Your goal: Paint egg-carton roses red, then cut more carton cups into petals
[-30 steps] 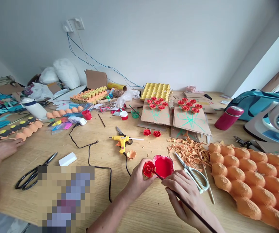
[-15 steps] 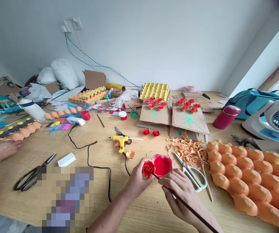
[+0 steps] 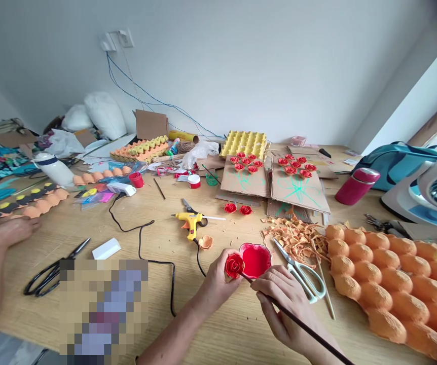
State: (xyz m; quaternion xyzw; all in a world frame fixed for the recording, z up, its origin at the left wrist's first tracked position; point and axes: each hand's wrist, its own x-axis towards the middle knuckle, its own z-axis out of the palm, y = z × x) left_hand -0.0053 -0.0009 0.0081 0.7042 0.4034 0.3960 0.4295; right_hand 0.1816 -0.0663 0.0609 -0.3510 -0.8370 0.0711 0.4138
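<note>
Left of paint bowl (image 3: 255, 247): bare orange cup (image 3: 206, 243), no red visible. Just beside bowl's left edge: left hand (image 3: 220, 280) pinching red flower (image 3: 234, 265). In front of bowl: brush (image 3: 305, 327), tip at flower's edge, right hand (image 3: 284, 298) clamped on handle. Over last second, brush and flower barely shifted; suggests same petals being coated, flower likely unfinished.

Left of your red paint dish (image 3: 254, 247), your rose (image 3: 234, 265) is red; right of it, the egg tray (image 3: 389, 280) is orange; beyond it, the cardboard (image 3: 300, 191) is brown, scribbled green.
</note>
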